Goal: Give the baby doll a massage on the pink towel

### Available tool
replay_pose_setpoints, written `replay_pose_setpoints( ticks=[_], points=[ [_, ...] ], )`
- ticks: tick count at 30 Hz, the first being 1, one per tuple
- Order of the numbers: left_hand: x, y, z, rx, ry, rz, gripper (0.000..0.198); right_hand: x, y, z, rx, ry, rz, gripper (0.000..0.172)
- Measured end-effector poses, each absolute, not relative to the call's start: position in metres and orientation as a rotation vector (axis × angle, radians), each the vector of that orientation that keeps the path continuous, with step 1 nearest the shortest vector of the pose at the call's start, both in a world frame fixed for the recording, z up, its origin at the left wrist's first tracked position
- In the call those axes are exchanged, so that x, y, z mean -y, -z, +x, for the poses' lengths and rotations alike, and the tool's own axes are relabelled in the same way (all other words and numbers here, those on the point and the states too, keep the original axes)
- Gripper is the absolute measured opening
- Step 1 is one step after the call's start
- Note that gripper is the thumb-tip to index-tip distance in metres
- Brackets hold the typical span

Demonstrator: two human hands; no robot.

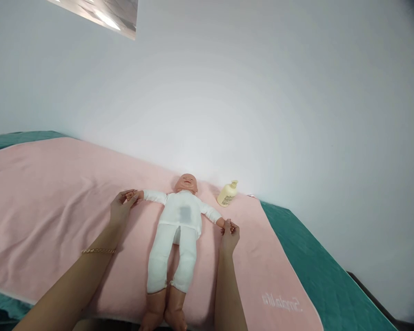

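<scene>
A baby doll with a white cloth body lies on its back on a pink towel, its head toward the wall and its bare feet toward me. Its arms are stretched out to both sides. My left hand is closed round the doll's hand on the left, fingers and thumb pinching it. On the other side, my right hand grips the doll's other hand between thumb and fingers. A pale yellow pump bottle stands beside the doll's head, slightly tilted, touched by neither hand.
Under the towel spreads a green quilted cover, showing at the right and left edges. A white wall rises directly behind the towel. A dark edge runs along the bed's right side. The towel is wrinkled at left.
</scene>
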State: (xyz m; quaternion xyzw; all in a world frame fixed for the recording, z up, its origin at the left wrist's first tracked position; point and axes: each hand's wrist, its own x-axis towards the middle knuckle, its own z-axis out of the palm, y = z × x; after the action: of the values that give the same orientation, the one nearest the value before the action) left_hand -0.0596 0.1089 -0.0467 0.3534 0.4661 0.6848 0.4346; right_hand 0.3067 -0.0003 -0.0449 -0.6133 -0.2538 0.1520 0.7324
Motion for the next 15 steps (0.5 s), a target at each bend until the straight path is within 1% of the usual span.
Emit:
replay_pose_setpoints(
  ticks=[5,15],
  points=[
    [-0.1124,0.0506,-0.0597,-1.135,-1.706,0.862,0.049,0.0011,0.0454,0.3064,0.570,-0.325,-1.356,0.049],
    [-0.1145,0.0534,-0.0629,-1.200,-1.687,0.869,0.039,-0.0016,0.0485,0.3121,0.535,-0.347,-1.384,0.058]
  ],
)
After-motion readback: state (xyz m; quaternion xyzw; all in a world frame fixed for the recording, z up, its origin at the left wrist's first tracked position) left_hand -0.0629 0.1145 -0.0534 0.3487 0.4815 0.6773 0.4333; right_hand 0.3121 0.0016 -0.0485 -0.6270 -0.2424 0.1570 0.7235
